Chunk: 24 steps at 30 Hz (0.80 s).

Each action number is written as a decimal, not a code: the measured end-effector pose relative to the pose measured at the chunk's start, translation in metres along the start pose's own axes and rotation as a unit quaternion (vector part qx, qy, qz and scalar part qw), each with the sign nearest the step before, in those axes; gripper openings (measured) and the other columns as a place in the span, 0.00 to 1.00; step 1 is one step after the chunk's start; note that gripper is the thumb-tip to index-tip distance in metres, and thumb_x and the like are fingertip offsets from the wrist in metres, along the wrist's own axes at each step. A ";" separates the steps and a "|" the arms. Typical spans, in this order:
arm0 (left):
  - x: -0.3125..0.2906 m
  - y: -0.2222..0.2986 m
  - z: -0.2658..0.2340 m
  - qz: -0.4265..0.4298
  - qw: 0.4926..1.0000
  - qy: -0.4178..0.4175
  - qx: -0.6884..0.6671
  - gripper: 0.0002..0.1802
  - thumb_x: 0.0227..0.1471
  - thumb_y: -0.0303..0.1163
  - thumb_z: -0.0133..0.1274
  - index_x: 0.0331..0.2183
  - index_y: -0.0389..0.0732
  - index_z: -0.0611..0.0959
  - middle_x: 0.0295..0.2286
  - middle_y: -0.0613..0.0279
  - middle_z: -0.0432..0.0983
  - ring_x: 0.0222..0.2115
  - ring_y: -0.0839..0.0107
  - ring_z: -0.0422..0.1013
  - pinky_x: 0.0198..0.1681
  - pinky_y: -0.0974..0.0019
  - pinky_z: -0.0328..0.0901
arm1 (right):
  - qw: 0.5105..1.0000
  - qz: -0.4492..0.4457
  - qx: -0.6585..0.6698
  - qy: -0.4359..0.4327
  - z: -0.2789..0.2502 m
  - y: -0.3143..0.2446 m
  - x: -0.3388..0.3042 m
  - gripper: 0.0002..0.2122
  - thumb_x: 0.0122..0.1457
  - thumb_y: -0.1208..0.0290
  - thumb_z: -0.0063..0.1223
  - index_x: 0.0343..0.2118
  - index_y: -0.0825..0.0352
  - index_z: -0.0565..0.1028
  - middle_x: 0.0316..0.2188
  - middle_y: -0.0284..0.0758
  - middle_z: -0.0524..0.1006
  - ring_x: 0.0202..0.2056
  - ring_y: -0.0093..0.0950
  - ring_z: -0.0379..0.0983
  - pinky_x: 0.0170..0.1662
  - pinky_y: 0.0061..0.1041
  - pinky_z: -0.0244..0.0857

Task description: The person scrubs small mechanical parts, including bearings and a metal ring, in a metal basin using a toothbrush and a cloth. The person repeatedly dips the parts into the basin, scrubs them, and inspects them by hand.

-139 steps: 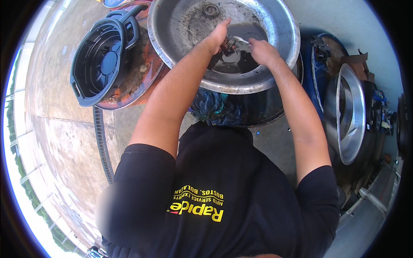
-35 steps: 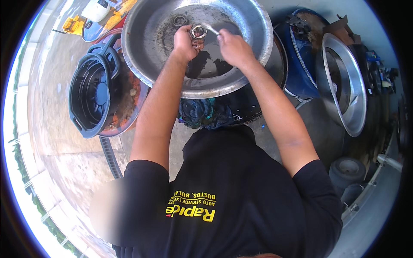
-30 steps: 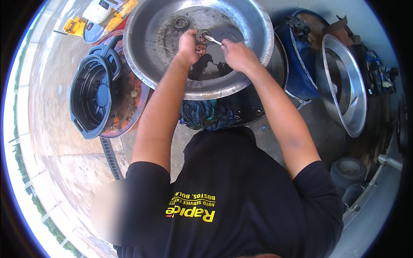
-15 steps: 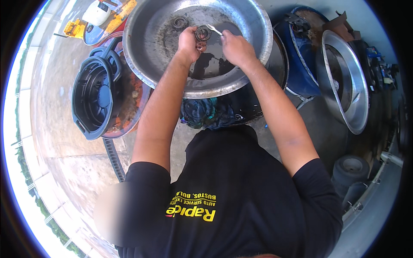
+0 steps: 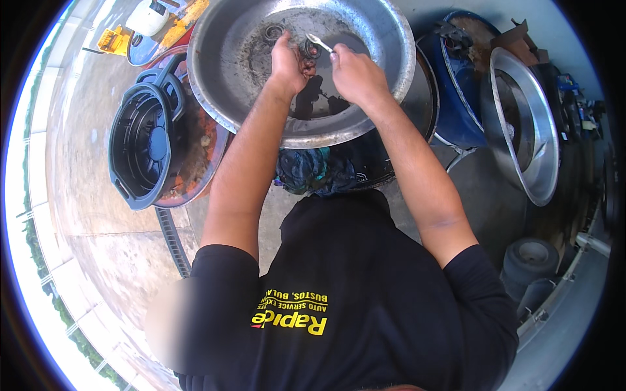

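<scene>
Evidently both hands are occupied over a wide metal basin (image 5: 222, 72), whose far rim is cut off by the upper edge of the view. The left hand (image 5: 291, 67) has its fingers curled around a dark ring-shaped part (image 5: 316, 52), held up inside the basin; the fingers and the tool's tip partly cover it, so its fine detail cannot be made out. The right hand (image 5: 355, 73) grips a slender pale tool (image 5: 319, 43), its tip over the ring; the rest disappears inside the fist, and its exact kind is unclear. Just beyond the left thumb, a second ring (image 5: 272, 31) lies on the basin's floor, partly covered. Dull, smudged metal shows there, with a glossy dark pool (image 5: 313, 101) toward the near side. Below the near rim hangs a crumpled, stained dark cloth (image 5: 306, 169). To the left, a ribbed black plastic pan (image 5: 149, 194) sits on a drum top (image 5: 205, 140) crusted orange and brown. To the right, a smooth metal bowl (image 5: 538, 150) stands tilted beside a blue drum (image 5: 456, 111).
</scene>
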<state>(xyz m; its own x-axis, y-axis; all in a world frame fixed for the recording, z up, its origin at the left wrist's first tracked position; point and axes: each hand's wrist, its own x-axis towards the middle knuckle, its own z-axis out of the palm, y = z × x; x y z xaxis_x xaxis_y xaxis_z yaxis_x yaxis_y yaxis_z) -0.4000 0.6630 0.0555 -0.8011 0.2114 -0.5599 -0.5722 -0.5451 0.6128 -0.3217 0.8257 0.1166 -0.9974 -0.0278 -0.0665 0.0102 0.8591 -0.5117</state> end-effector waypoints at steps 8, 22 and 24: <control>0.001 -0.002 0.005 0.037 0.998 -0.024 -0.045 0.51 0.69 0.71 0.32 0.63 0.29 0.71 0.50 0.43 0.78 0.52 0.45 0.74 0.62 0.30 0.62 | 0.996 -0.026 -0.052 -0.068 0.017 0.025 -0.003 0.15 0.75 0.61 0.42 0.53 0.64 0.76 0.39 0.52 0.86 0.45 0.55 0.83 0.48 0.57 0.75; 0.011 0.005 -0.012 0.073 0.997 -0.008 0.003 0.19 0.75 0.40 0.37 0.46 0.36 0.77 0.38 0.53 0.80 0.47 0.51 0.81 0.44 0.49 0.73 | 0.999 -0.018 -0.033 -0.037 0.002 0.045 0.010 0.16 0.78 0.59 0.38 0.56 0.60 0.76 0.42 0.50 0.85 0.45 0.53 0.84 0.48 0.57 0.76; 0.011 0.006 -0.013 0.054 0.998 -0.017 -0.005 0.19 0.74 0.41 0.37 0.46 0.36 0.76 0.37 0.55 0.79 0.45 0.51 0.81 0.44 0.48 0.73 | 0.999 -0.012 -0.014 -0.038 0.000 0.026 0.013 0.16 0.78 0.59 0.38 0.56 0.60 0.75 0.41 0.49 0.85 0.45 0.53 0.83 0.49 0.57 0.75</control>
<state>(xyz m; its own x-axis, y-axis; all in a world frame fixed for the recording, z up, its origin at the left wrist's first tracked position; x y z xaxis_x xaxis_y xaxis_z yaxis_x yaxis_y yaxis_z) -0.4097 0.6514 0.0457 -0.8639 0.1773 -0.4714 -0.4798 -0.5740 0.6635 -0.3345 0.8475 0.1028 -0.9890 -0.0864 -0.1199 -0.0167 0.8716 -0.4900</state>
